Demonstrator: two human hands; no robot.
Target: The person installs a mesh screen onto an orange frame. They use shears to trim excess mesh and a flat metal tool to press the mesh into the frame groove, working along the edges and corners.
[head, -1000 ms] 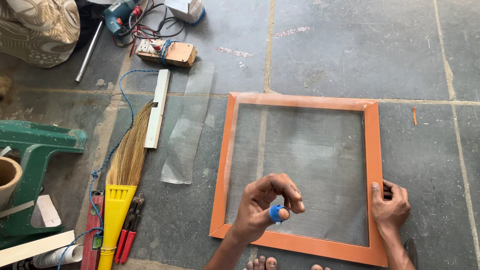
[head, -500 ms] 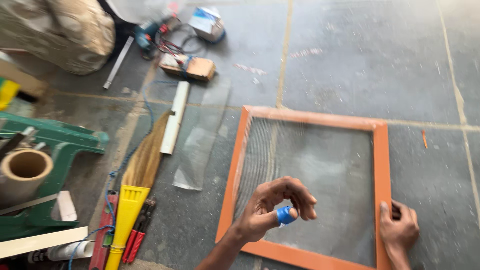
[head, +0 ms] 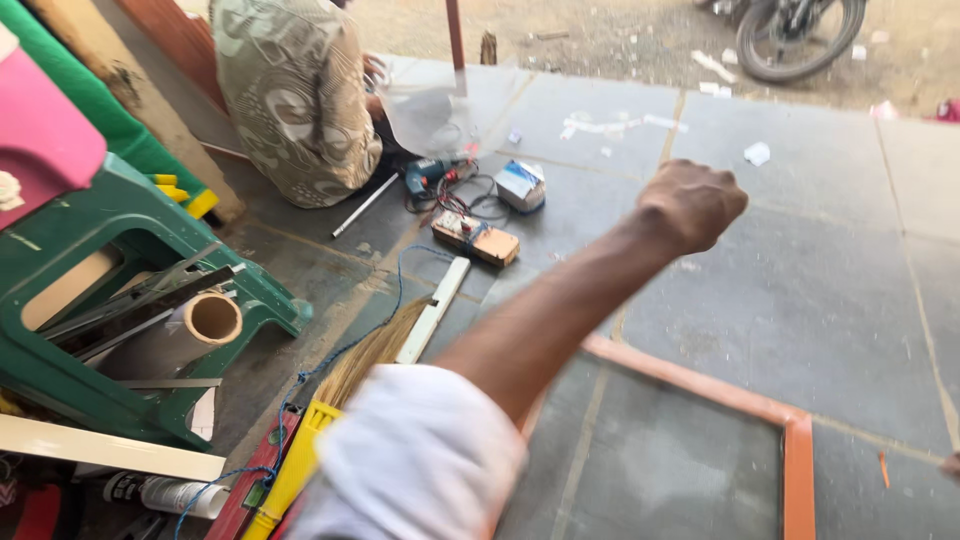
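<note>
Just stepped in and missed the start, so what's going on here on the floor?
A person has the left hand raised in a closed fist, arm stretched out over the grey tiled floor. What it holds, if anything, cannot be seen. An orange square frame with mesh lies flat below. The right hand is barely visible at the picture's edge. Another person in a patterned shirt sits beside a blue power drill.

hands: 1 (head: 692,203) | orange frame: 1 (head: 797,462) | green stool: 1 (head: 120,230) | broom: 1 (head: 365,357) | cardboard tube: 1 (head: 212,318) | seated pers: 1 (head: 295,95) | drill: 1 (head: 430,174)
</note>
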